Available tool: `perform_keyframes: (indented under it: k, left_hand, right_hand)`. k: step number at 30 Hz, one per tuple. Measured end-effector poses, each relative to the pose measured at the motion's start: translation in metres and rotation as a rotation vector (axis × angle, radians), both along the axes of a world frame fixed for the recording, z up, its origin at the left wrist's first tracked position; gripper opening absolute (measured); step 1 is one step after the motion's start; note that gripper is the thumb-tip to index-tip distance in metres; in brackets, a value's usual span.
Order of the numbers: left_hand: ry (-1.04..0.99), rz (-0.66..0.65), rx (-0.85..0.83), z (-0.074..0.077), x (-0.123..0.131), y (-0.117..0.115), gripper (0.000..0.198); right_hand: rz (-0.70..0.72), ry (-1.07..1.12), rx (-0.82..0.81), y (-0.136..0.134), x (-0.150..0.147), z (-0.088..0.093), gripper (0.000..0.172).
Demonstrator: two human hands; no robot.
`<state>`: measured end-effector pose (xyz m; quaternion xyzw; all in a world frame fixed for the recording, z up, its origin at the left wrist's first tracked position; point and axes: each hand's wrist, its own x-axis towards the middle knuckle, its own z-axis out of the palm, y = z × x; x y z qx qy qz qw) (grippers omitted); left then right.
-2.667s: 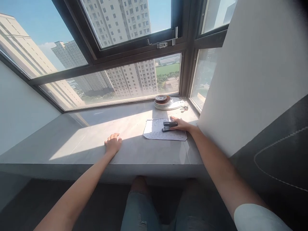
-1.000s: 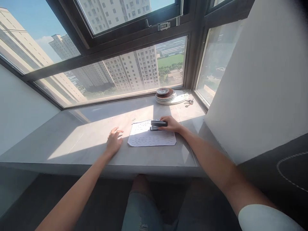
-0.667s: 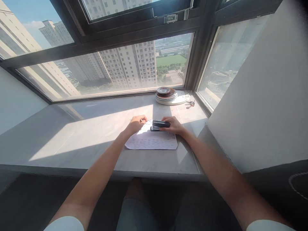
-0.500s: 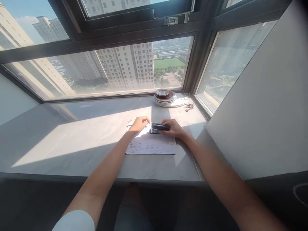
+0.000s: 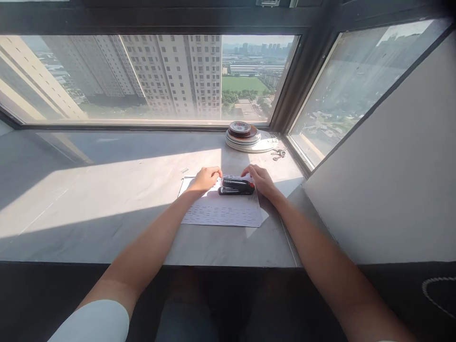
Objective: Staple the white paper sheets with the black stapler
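Observation:
A black stapler (image 5: 236, 186) with a red part at its right end lies on printed paper sheets (image 5: 221, 214) on the sill. My left hand (image 5: 206, 179) rests over the paper's upper left, its thumb and fingertips pinched together close to the stapler's left end. Whatever sits between those fingertips is too small to make out. Behind the stapler's right end is my right hand (image 5: 261, 182), fingers curved and apart, not wrapped round it. Whether a fingertip touches the stapler I cannot tell.
Stacked plates (image 5: 245, 137) stand by the window corner, with keys (image 5: 280, 153) beside them. A small staple strip (image 5: 184, 170) lies behind the paper's left corner. A white wall (image 5: 392, 166) slants in on the right. The sill's front edge (image 5: 228, 266) runs below.
My right hand has let go of the stapler, which now rests on the paper with its red end showing. My left hand stays pinched near its left end. The view has tilted down.

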<state>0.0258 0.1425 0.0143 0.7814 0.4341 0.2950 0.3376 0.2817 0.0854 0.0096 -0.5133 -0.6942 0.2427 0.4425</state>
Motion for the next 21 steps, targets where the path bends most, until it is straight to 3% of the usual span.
perform_keyframes:
  k: [4,7,11,17,21]
  left_hand:
    - [0.006,-0.02,0.039,-0.001,0.001,0.001,0.025]
    - [-0.196,-0.01,-0.062,-0.003,0.001,0.009,0.024]
    - [-0.422,0.131,-0.192,-0.003,0.0,0.017,0.02]
    - [-0.386,0.11,-0.157,-0.002,0.001,0.016,0.02]
    - [-0.388,0.134,-0.138,-0.004,0.001,0.018,0.022]
  right_hand:
    - [0.007,-0.118,-0.042,0.005,0.002,-0.005,0.056]
    - [0.019,-0.158,-0.098,0.006,0.004,-0.006,0.049]
    - [0.021,-0.227,-0.086,0.007,0.005,-0.006,0.044]
    - [0.009,-0.258,0.053,0.001,0.004,0.001,0.049]
    - [0.126,-0.139,0.112,-0.013,0.002,0.012,0.045]
